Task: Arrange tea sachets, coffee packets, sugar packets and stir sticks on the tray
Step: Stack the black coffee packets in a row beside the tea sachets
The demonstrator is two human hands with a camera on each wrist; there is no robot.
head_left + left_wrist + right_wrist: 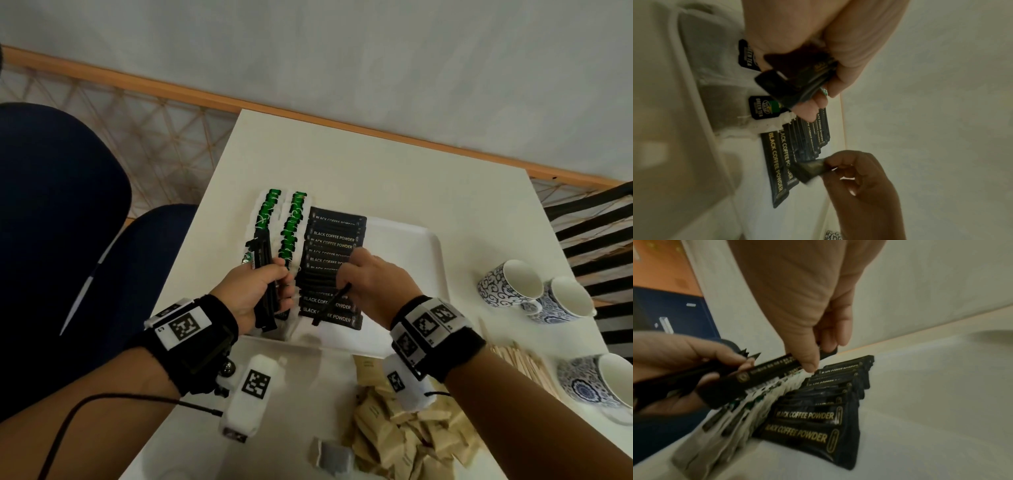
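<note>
coffee packets (265,291) bunched in left hand (255,291) grip; right hand (370,279) pinches one packet (330,301) over tray (411,240) row.

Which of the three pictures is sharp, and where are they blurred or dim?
Head view: the sharpest, evenly lit; print on the coffee packets is readable, edges bend from the wide lens. Left wrist view: dim, the left hand near the lens soft. Right wrist view: dim, tea sachets smeared.

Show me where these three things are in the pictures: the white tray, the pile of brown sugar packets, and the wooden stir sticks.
white tray (432,240): head view, bare far right corner of its rim.
brown sugar packets (397,435): head view, middle of the loose pile.
wooden stir sticks (520,359): head view, middle of the bundle.
</note>
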